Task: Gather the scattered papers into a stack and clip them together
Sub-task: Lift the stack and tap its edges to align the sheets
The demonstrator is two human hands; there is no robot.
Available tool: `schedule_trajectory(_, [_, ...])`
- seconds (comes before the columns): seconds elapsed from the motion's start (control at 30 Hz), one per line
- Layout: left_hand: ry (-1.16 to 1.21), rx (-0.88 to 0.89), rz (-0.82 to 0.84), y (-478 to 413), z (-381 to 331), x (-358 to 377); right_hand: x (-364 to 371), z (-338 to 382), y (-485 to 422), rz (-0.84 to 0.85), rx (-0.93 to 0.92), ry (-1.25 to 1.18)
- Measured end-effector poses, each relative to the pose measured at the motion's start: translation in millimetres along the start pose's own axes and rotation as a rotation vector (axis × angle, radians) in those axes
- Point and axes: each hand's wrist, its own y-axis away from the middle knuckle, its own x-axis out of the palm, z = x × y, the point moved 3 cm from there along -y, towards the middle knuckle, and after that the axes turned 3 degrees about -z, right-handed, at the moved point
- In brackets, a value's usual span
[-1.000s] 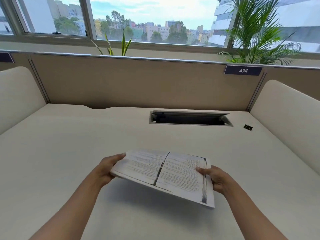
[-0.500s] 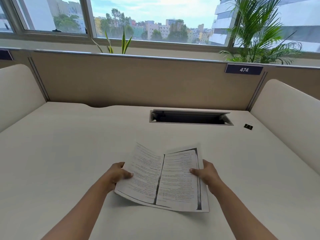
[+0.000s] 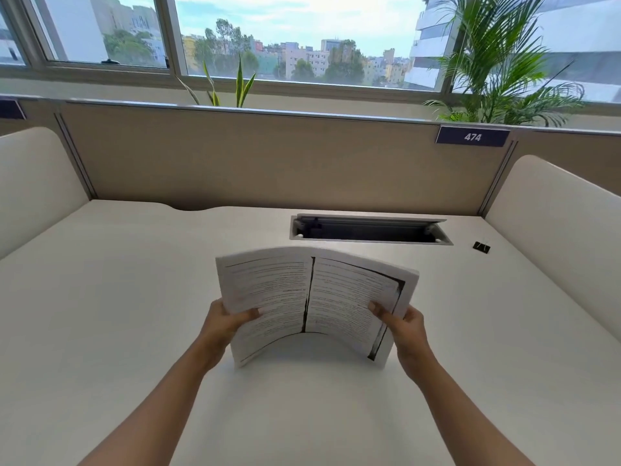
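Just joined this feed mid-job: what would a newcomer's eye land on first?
The stack of printed papers, held upright and bowed over the middle of the desk, the left hand and right hand gripping its side edges. Then the small black binder clip lying alone at the desk's far right, just right of the open cable tray.

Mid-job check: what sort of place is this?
Most likely an open-plan office cubicle: a beige partition panel carries a dark blue plate numbered 474, and the white desk has a recessed grey cable hatch.
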Motion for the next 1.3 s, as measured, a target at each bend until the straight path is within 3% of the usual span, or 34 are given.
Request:
schedule_trajectory(0.33, [0.036, 0.067, -0.090, -5, -4, 0, 1, 2, -4, 0.005, -0.028, 0.006])
schedule_trajectory(0.5, [0.025, 0.098, -0.041, -4, -3, -2, -4, 1, -4, 0.068, -0.052, -0.017])
schedule_trajectory(0.77, [0.040, 0.089, -0.091, -8, 2, -3, 0, 0, -6, -0.016, -0.061, -0.001])
schedule_trajectory(1.0, [0.054, 0.099, -0.044, -7, 0, -9, -2, 3, -7, 0.085, -0.049, -0.029])
schedule_trajectory(1.3, [0.021, 0.108, -0.051, -9, -1, -3, 0, 4, -8, 0.016, -0.051, -0.016])
